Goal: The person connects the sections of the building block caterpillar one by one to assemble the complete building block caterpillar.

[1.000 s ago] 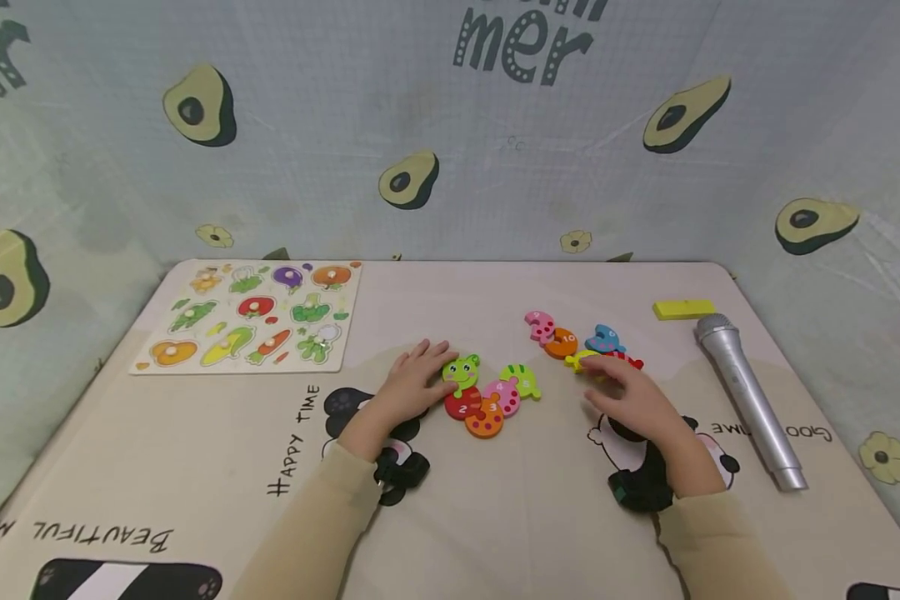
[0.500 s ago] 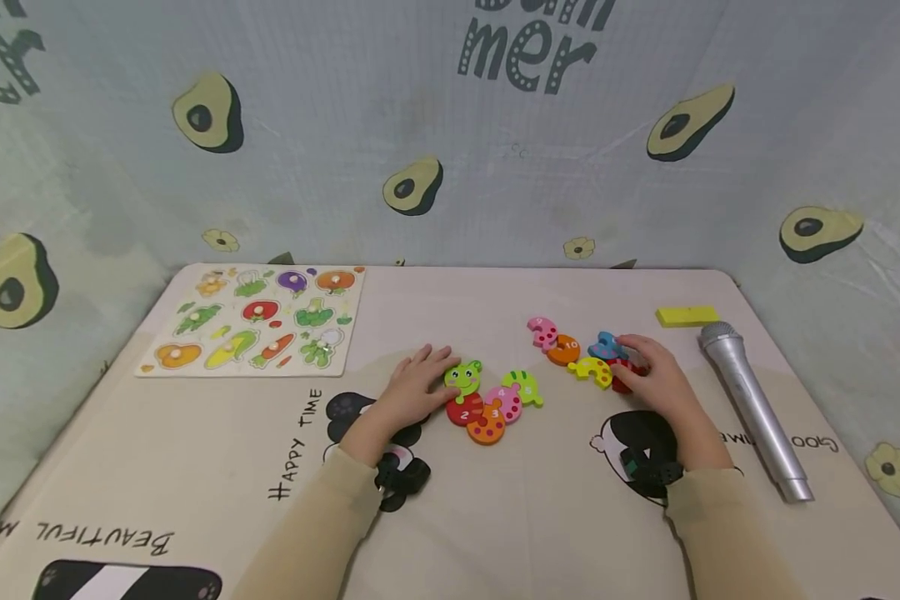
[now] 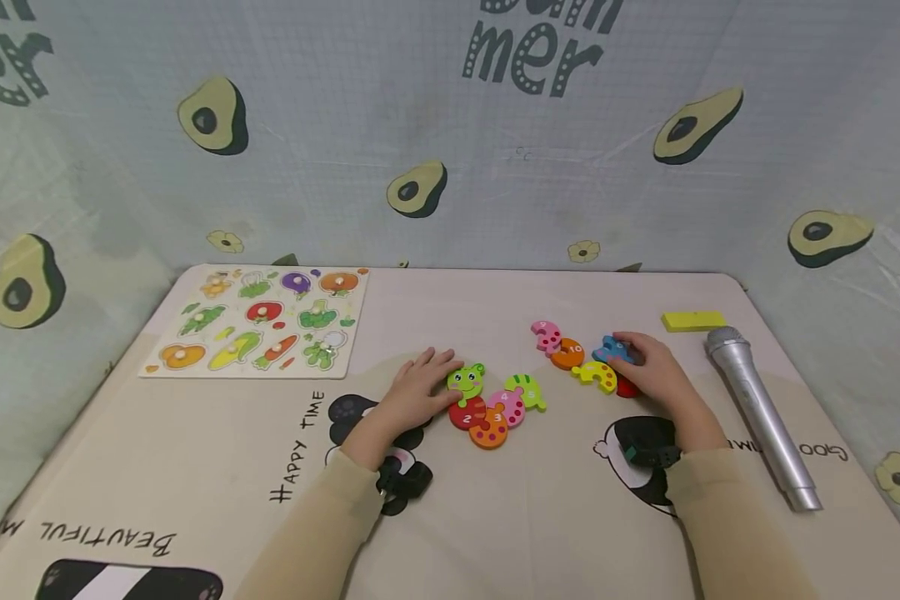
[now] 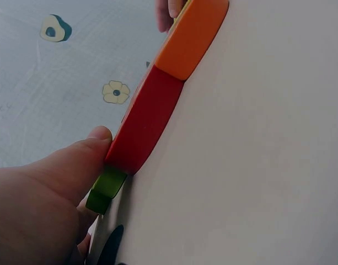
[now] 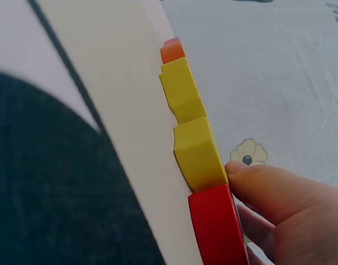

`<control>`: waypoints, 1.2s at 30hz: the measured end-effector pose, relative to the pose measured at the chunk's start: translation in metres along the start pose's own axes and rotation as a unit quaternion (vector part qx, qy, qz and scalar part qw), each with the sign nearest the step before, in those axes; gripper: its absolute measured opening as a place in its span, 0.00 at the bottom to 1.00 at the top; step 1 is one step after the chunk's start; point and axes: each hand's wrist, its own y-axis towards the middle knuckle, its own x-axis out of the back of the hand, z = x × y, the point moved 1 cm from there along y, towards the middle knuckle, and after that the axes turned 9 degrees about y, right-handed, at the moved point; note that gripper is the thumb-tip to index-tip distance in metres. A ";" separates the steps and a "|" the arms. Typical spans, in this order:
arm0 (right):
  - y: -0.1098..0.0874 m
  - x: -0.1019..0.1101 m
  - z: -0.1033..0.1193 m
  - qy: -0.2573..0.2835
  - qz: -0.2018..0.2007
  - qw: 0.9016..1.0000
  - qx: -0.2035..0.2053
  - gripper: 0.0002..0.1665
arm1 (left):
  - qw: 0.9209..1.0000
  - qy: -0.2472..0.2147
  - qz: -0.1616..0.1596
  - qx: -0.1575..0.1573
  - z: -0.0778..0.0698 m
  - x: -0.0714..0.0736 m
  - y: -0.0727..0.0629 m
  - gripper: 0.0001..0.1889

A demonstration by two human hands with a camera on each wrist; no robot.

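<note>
In the head view, joined caterpillar puzzle pieces lie mid-table: a green smiling head piece (image 3: 466,382), red piece 2 (image 3: 466,414), orange piece 3 (image 3: 489,431), pink piece 4 (image 3: 510,406) and green piece 5 (image 3: 527,390). My left hand (image 3: 412,396) rests with fingers spread beside the head piece, its thumb touching it. To the right, my right hand (image 3: 654,375) pinches a blue puzzle piece (image 3: 611,348) between thumb and forefinger. Below it a red piece (image 3: 627,387) is partly hidden by that hand. Near these lie a yellow piece (image 3: 596,376), orange piece 10 (image 3: 567,354) and a pink piece (image 3: 547,336).
A vegetable puzzle board (image 3: 251,321) lies at the back left. On the right stand out a silver microphone (image 3: 763,417) and a yellow block (image 3: 693,322). A patterned cloth (image 3: 307,125) hangs behind the table (image 3: 450,533).
My right hand has moved right and away from me, from over the yellow and red pieces to the blue piece, which it now pinches. The left hand has stayed at the head piece.
</note>
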 end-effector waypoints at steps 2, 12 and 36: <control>0.001 0.000 0.000 -0.005 0.003 1.000 -0.007 0.36 | 1.000 0.000 0.000 0.000 0.000 0.000 0.000 0.28; 0.006 0.000 0.002 -0.030 0.010 0.999 -0.024 0.38 | 1.000 0.001 -0.004 -0.001 0.000 0.000 0.000 0.28; -0.041 -0.025 0.046 -0.017 -0.005 0.994 0.109 0.34 | 1.000 0.001 -0.003 0.000 0.000 -0.001 0.000 0.28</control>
